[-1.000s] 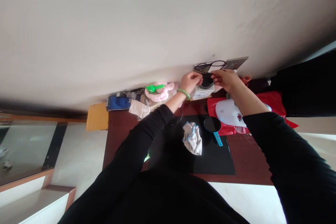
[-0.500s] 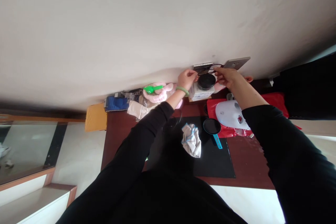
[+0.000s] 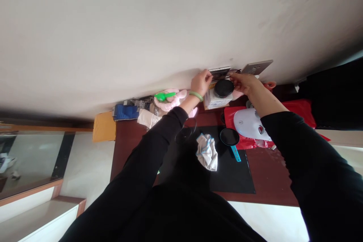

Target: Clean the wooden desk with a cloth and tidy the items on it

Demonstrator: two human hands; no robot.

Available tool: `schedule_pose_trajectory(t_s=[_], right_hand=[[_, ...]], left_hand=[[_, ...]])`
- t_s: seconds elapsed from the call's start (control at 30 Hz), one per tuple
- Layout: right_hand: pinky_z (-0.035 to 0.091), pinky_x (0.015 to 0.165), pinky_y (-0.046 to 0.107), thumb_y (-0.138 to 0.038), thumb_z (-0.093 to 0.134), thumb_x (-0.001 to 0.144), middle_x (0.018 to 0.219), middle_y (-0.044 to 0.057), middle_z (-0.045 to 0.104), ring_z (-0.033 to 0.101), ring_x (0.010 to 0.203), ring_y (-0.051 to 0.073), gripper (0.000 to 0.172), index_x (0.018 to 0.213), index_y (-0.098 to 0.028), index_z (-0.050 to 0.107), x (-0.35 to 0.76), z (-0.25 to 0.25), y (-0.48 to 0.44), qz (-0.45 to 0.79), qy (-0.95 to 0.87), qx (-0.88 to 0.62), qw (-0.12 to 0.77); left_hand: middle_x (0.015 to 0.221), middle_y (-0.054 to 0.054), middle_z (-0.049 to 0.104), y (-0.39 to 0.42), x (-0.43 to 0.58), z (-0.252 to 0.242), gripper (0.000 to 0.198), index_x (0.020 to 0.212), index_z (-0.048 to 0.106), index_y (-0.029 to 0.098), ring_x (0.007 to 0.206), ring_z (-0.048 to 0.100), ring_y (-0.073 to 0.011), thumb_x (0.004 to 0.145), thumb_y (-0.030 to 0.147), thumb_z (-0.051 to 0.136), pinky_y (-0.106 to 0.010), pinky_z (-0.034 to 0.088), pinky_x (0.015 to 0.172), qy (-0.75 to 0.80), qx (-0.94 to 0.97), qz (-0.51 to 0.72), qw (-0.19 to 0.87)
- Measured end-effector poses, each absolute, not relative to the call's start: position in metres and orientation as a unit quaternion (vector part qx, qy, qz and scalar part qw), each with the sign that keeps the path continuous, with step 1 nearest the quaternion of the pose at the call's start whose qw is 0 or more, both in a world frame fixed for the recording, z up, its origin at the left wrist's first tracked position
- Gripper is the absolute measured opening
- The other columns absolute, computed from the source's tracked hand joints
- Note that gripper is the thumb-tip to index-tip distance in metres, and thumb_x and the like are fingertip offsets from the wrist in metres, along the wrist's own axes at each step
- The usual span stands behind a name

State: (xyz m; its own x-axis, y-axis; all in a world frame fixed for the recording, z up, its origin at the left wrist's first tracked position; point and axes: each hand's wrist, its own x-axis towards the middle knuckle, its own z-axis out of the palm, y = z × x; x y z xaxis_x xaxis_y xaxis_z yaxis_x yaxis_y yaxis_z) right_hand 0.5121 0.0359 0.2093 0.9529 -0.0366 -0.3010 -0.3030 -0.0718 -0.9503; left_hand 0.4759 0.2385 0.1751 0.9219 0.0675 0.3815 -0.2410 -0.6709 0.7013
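Note:
My left hand, with a pale green bangle at the wrist, is closed in a pinch at the left edge of a dark flat panel with a light rim. What lies between its fingertips is too small to make out. At the panel's right end my right hand pinches a thin black cord, part of which is hidden by the fingers. Below and between both hands, a round black container sits on a white box.
A metal wall plate is right of my right hand. On the table are a white face mask on red plastic, a blue-handled round mirror, a crumpled cloth on a black mat, a pink fluffy band and a green item.
My left hand has shifted slightly left and up, away from the round container to the panel's left edge. My right hand has barely moved.

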Motion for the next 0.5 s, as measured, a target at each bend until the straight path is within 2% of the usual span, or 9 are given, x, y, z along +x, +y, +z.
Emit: schedule_pose_trajectory(t_s=[0.23, 0.37, 0.5], right_hand=[[0.037, 0.070, 0.030, -0.013, 0.078, 0.101, 0.064, -0.007, 0.054, 0.044, 0.066, 0.007, 0.030, 0.081, -0.015, 0.056, 0.511, 0.200, 0.040, 0.121, 0.200, -0.724, 0.649], [0.042, 0.076, 0.035, -0.014, 0.080, 0.099, 0.065, -0.007, 0.053, 0.047, 0.071, 0.010, 0.031, 0.081, -0.016, 0.055, 0.512, 0.191, 0.042, 0.123, 0.219, -0.738, 0.626], [0.044, 0.079, 0.037, -0.025, 0.085, 0.097, 0.073, -0.003, 0.058, 0.050, 0.075, 0.011, 0.029, 0.087, -0.013, 0.060, 0.511, 0.194, 0.043, 0.118, 0.215, -0.755, 0.608]], left_hand=[[0.092, -0.005, 0.076, 0.241, 0.474, 0.159, 0.012, 0.100, 0.075, 0.026, 0.093, 0.072, -0.0234, 0.106, 0.021, 0.066, -0.035, 0.055, 0.090, -0.073, 0.922, 0.197, 0.325], [0.094, -0.006, 0.077, 0.242, 0.473, 0.151, 0.012, 0.103, 0.076, 0.025, 0.094, 0.073, -0.0236, 0.105, 0.019, 0.066, -0.034, 0.055, 0.089, -0.056, 0.926, 0.185, 0.323], [0.094, -0.006, 0.078, 0.244, 0.472, 0.147, 0.007, 0.107, 0.075, 0.023, 0.094, 0.074, -0.0239, 0.104, 0.020, 0.070, -0.034, 0.055, 0.086, -0.045, 0.922, 0.183, 0.337]])
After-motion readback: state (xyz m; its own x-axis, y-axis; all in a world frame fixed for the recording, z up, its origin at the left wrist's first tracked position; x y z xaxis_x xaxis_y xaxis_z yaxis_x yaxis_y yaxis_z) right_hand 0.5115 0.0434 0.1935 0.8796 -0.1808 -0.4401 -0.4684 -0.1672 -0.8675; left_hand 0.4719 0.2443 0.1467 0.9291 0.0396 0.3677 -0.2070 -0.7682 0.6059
